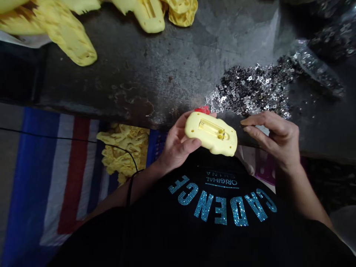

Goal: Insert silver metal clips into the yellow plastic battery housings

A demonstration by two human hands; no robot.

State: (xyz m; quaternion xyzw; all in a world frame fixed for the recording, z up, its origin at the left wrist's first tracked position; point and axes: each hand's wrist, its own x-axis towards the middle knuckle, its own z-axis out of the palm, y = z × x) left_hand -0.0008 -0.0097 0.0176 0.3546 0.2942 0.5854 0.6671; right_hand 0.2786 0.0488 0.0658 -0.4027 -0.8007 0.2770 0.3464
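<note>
My left hand (178, 146) is closed around one end of a yellow plastic toy shell (210, 139), thumb on the near side. The shell's face with an open battery compartment is turned up toward me, and small metal parts show at the compartment's right end. Something red (203, 109) shows at the shell's far edge by my fingers; I cannot make out what it is. To the right of the shell, apart from it, my right hand (275, 135) has thumb and forefinger pinched together. What lies between those fingertips is too small to tell. Just beyond both hands lies a pile of small shiny metal contact plates (251, 89).
More yellow shells (71, 37) lie at the far left of the dark worktable (133, 74). A clear plastic bag (319, 70) with metal pieces sits at right. Below the table edge, yellow parts (125, 144) fill a container beside striped sheeting (69, 174). A black cord (83, 140) crosses at left.
</note>
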